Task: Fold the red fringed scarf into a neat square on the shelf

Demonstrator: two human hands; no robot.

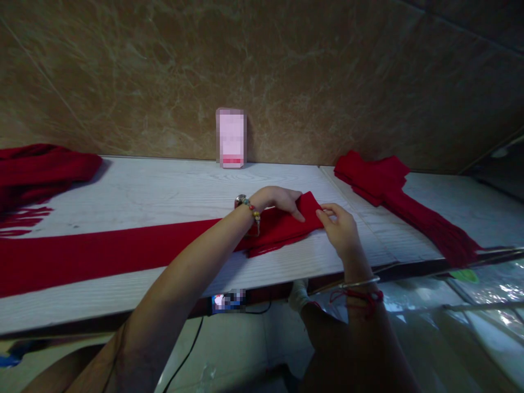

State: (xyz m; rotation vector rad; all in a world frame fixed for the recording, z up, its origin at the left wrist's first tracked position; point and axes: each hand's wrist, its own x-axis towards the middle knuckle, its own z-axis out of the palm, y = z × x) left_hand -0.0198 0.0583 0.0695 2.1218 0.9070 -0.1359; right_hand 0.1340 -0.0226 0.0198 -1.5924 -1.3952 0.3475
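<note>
A long red scarf [123, 252] runs along the white wood-grain bench from the left edge to my hands, its right end folded over in layers. My left hand [282, 201] is on top of that folded end, its thumb pressed on the cloth and its fingers at the far edge, partly hidden. At the right corner of the fold, my right hand [339, 225] pinches the cloth between thumb and fingers. A watch and beaded bracelet are on my left wrist; a bangle and red cord are on my right.
Another red scarf [382, 183] with a fringed end lies knotted or folded at the right. A red fringed heap of cloth [49, 169] is at the left. A pink phone [232, 137] leans on the brown marbled wall [286, 71]. Below the bench edge runs a black cable [186, 357].
</note>
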